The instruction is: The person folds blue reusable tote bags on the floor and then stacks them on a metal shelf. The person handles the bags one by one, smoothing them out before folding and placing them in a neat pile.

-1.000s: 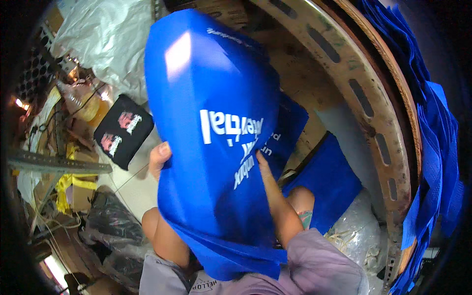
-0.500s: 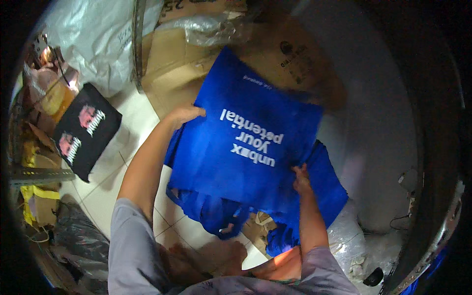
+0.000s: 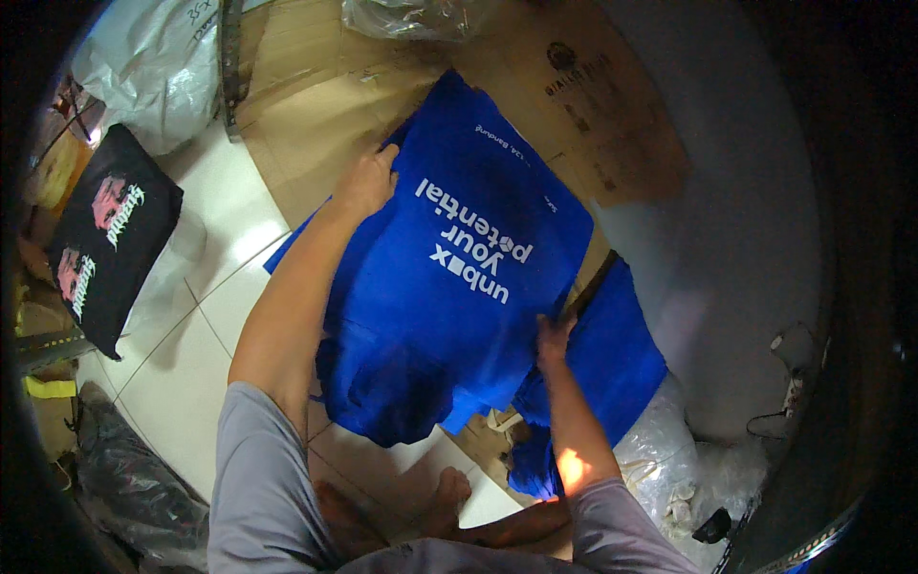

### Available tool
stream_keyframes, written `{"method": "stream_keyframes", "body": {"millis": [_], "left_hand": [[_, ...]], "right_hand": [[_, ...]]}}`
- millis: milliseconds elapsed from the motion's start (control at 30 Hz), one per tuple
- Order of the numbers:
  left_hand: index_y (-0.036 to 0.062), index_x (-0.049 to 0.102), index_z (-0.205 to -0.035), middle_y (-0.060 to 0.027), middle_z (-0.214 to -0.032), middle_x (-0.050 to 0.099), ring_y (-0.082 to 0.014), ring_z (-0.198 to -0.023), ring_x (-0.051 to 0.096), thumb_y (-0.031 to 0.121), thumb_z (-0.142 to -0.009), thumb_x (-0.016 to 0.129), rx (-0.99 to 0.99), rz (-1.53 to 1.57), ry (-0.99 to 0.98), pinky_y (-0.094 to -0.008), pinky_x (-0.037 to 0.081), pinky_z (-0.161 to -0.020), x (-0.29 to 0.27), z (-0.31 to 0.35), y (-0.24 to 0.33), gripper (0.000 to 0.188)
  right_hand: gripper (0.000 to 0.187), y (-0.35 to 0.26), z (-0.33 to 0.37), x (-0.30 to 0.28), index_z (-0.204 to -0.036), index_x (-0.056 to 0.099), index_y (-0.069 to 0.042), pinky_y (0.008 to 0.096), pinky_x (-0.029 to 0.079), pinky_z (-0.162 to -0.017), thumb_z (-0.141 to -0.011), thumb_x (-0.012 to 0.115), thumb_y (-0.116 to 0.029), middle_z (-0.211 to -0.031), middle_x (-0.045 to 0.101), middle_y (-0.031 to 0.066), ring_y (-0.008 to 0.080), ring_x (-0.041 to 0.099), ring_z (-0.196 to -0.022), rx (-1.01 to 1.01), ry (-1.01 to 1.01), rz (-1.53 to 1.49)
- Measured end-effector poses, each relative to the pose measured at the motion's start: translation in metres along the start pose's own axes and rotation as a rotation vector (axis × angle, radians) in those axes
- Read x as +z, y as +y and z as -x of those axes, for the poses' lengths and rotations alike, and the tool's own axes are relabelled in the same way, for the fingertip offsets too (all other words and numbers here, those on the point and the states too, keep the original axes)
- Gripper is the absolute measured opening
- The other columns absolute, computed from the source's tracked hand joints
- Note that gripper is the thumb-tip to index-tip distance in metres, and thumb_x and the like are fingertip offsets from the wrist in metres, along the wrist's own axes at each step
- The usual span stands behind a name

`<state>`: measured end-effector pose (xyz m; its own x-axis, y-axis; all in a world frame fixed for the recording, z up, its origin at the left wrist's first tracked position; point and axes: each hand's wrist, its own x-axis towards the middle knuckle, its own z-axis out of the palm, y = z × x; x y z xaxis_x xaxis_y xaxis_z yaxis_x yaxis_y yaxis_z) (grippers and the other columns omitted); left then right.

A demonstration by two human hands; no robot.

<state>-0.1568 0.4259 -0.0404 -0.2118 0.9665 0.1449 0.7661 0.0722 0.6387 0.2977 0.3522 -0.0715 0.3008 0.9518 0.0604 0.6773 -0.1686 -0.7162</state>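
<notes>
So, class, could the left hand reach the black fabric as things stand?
Probably not yet: the left hand grips the blue fabric; the black fabric lies farther left, across floor tiles.

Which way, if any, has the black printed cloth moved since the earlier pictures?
No: the black printed cloth keeps its place beside the end of the metal rail; both only shift leftward as the view changes.

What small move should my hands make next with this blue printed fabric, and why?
Perhaps your right hand should smooth the near end of the blue printed fabric: that end looks rumpled, while your left hand grips the fabric's left edge.
</notes>
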Motion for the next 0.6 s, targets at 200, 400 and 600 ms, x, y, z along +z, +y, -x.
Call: {"method": "stream_keyframes", "body": {"millis": [200, 400, 600], "left_hand": [[0.008, 0.046, -0.124, -0.0198, -0.124, 0.049, -0.0382, -0.107, 0.055, 0.016, -0.083, 0.06, -0.037, -0.129, -0.039, -0.0474, 0.047, -0.089, 0.003, 0.0, 0.004, 0.044], [0.0074, 0.046, -0.124, -0.0186, -0.12, 0.052, -0.0368, -0.106, 0.055, 0.016, -0.083, 0.059, -0.128, -0.108, -0.097, -0.0451, 0.047, -0.089, 0.003, 0.013, 0.003, 0.044], [0.0044, 0.054, -0.111, -0.0184, -0.111, 0.058, -0.0359, -0.097, 0.058, 0.019, -0.085, 0.058, 0.055, -0.101, 0.221, -0.0449, 0.048, -0.083, 0.006, 0.026, -0.006, 0.03]], "right_hand": [[0.053, -0.012, -0.003, 0.002, -0.116, 0.049, -0.002, 0.036, 0.044, -0.085, -0.077, 0.073, -0.028, -0.114, 0.054, 0.013, 0.026, 0.053, -0.102, 0.3, -0.048, 0.015], [0.035, 0.021, -0.036, -0.01, -0.097, 0.056, -0.001, 0.0329, 0.043, -0.07, -0.08, 0.071, -0.028, -0.098, 0.056, 0.011, 0.0194, 0.052, -0.084, 0.26, -0.218, 0.341], [0.026, -0.137, 0.005, -0.042, -0.095, 0.053, -0.002, 0.0308, 0.041, -0.078, -0.086, 0.065, -0.023, -0.093, 0.055, 0.0099, 0.0178, 0.049, -0.086, -0.385, 0.261, -0.118]]}}
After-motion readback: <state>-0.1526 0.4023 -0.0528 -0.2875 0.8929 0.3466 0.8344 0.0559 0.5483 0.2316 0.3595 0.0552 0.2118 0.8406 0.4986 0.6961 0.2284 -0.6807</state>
